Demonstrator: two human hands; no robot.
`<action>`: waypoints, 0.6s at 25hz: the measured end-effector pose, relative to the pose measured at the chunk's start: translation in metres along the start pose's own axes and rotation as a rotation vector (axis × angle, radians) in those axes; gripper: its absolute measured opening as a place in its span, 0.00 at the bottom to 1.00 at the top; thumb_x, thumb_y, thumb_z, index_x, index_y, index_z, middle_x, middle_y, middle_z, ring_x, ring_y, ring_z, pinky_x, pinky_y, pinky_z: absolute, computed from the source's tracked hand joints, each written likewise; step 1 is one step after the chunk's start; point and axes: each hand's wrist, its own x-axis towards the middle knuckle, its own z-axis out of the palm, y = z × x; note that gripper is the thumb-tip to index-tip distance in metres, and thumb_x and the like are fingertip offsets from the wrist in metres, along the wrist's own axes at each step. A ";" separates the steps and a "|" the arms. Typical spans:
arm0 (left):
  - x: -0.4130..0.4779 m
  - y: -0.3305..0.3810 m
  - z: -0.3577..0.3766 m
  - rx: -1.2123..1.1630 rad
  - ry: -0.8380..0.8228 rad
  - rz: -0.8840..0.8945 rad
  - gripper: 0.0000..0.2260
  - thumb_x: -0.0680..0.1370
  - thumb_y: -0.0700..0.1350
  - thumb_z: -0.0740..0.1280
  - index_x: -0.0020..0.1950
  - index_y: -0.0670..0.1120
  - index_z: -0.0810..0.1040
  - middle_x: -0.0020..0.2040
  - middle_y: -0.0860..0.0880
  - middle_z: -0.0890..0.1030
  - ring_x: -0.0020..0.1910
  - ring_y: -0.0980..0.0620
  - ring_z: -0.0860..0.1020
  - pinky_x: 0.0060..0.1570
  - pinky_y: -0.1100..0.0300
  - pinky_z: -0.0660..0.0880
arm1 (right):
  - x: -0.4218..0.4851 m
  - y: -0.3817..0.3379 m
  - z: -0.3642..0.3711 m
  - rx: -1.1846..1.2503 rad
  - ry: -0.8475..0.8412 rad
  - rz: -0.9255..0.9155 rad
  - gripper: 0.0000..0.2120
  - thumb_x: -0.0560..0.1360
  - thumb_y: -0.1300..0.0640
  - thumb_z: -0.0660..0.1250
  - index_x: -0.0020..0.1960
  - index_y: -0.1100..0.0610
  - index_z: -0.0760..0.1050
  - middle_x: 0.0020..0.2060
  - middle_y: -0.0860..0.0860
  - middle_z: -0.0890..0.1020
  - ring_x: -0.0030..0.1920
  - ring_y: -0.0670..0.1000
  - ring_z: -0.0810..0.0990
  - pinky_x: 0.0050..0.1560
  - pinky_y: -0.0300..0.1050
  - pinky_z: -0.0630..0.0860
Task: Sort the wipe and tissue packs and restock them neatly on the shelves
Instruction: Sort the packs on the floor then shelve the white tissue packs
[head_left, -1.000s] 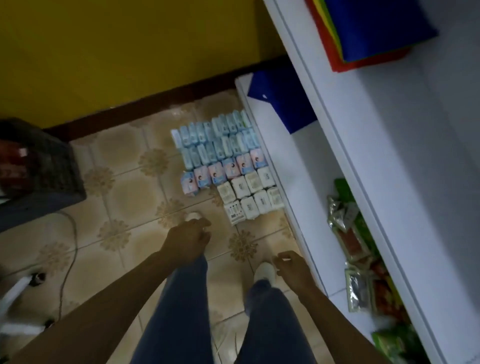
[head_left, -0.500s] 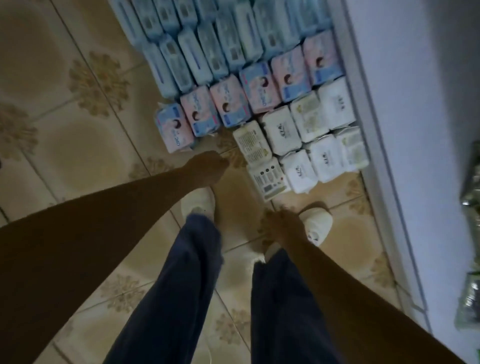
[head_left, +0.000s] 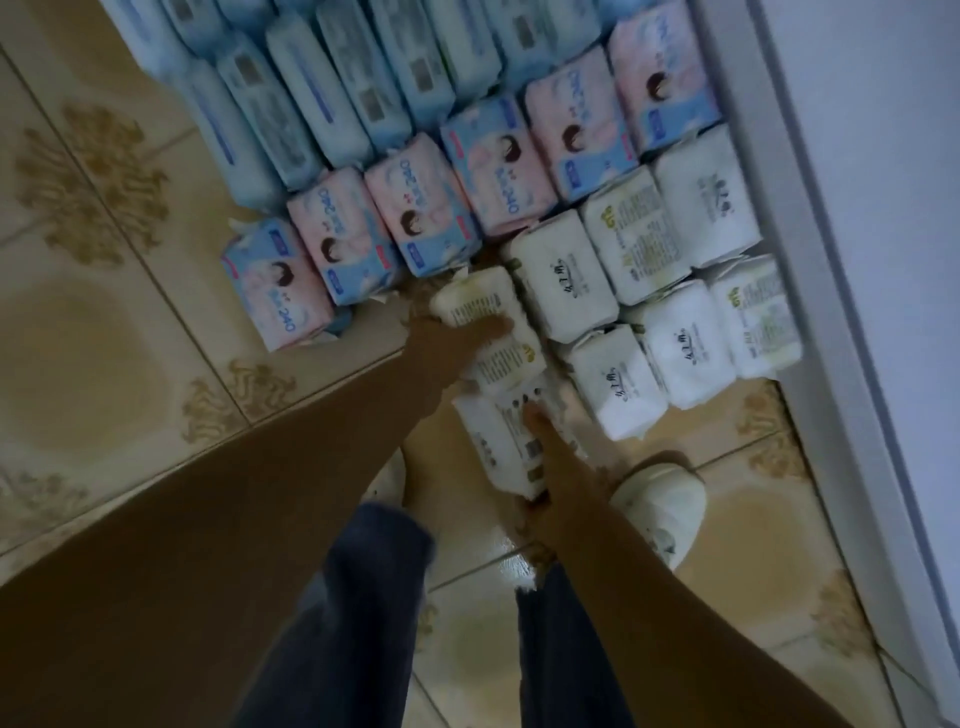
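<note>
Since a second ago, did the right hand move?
Yes. The right hand went forward, away from the white shoe, and now holds the nearest white pack.

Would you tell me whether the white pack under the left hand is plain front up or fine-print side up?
Fine-print side up: the white pack shows small text either side of the left hand.

- On the floor (head_left: 104, 338), far rows (head_left: 337, 88) lie behind the middle row (head_left: 498, 161), and the near block (head_left: 675, 291) lies before it.
- I see the shelf unit (head_left: 810, 312) just at their right.
- Left of this block, corner pack (head_left: 483, 306) (in left hand (head_left: 447, 343)) lies behind front pack (head_left: 498, 441), in right hand (head_left: 556, 457).
</note>
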 end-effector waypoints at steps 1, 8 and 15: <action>-0.016 0.005 -0.001 -0.020 -0.006 -0.010 0.18 0.72 0.44 0.75 0.59 0.40 0.78 0.53 0.45 0.82 0.49 0.51 0.83 0.34 0.62 0.79 | -0.015 0.005 -0.002 0.037 -0.008 -0.004 0.26 0.64 0.41 0.75 0.53 0.58 0.78 0.44 0.56 0.84 0.44 0.55 0.82 0.38 0.43 0.82; -0.199 0.063 -0.017 -0.021 0.096 0.171 0.16 0.71 0.42 0.76 0.56 0.41 0.78 0.49 0.48 0.82 0.42 0.53 0.81 0.28 0.68 0.77 | -0.164 -0.037 -0.056 -0.152 0.184 -0.177 0.57 0.36 0.25 0.74 0.57 0.58 0.78 0.48 0.56 0.84 0.48 0.58 0.82 0.53 0.58 0.80; -0.445 0.156 -0.015 0.037 0.048 0.490 0.33 0.63 0.53 0.80 0.61 0.40 0.73 0.50 0.48 0.83 0.47 0.51 0.83 0.43 0.56 0.82 | -0.457 -0.144 -0.092 -0.786 0.375 -0.693 0.47 0.58 0.35 0.78 0.63 0.61 0.62 0.51 0.53 0.77 0.53 0.56 0.79 0.51 0.51 0.78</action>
